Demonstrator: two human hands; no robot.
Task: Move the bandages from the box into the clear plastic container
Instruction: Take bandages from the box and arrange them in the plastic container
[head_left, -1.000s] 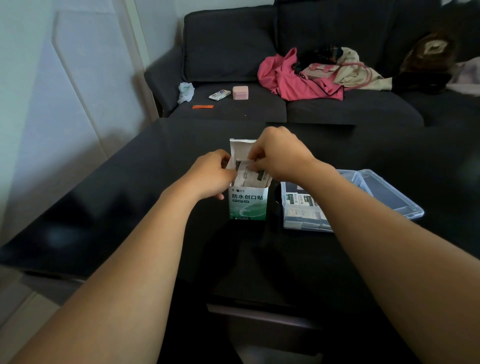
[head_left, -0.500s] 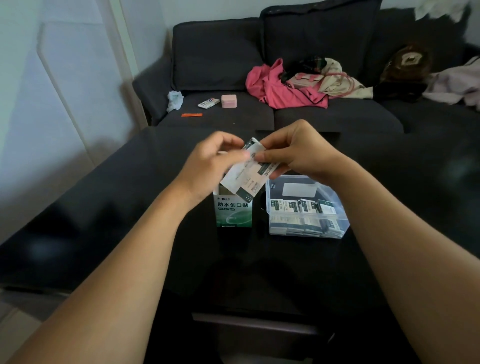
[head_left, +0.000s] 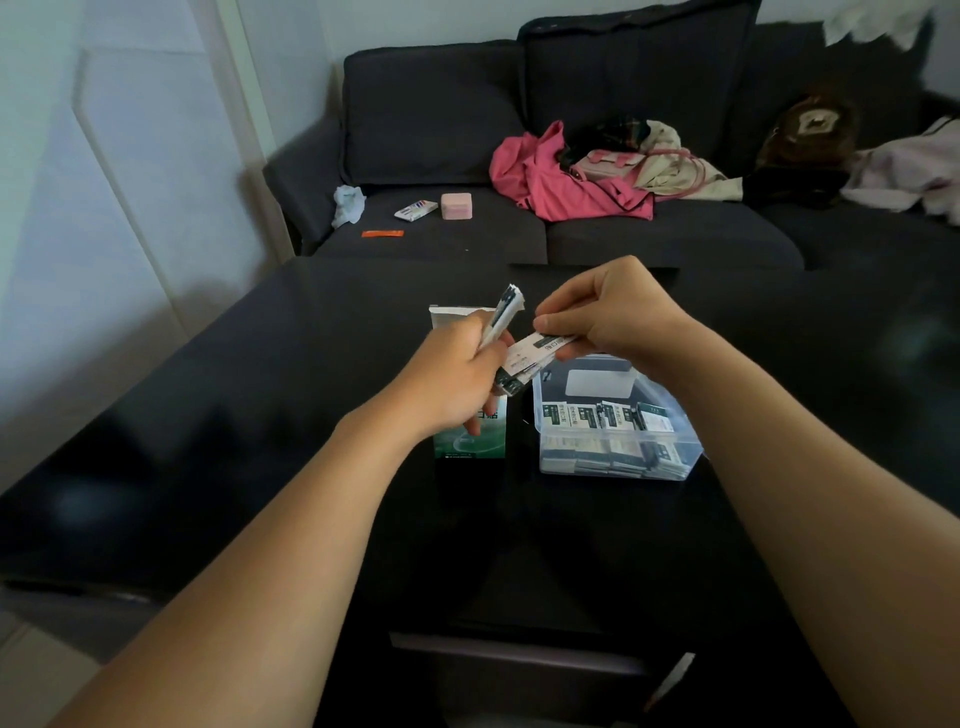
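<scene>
A green and white bandage box (head_left: 470, 441) stands upright on the black table (head_left: 234, 415), its top flap open, partly hidden behind my left hand (head_left: 457, 379). My left hand grips a stack of wrapped bandages (head_left: 503, 314) that stick up above the box. My right hand (head_left: 608, 312) pinches a few flat bandages (head_left: 540, 349) just above the clear plastic container (head_left: 618, 457). The container stands to the right of the box and holds several bandages in a row.
A dark sofa (head_left: 571, 156) runs behind the table with pink clothes (head_left: 550, 182), a bag, a pink case (head_left: 456, 206) and small packets on it. A white wall lies to the left. A drawer front shows below the table's near edge.
Both hands lifted the bandages out of the box. They have since split them: the left hand keeps one bunch upright, the right hand draws a few off toward the container.
</scene>
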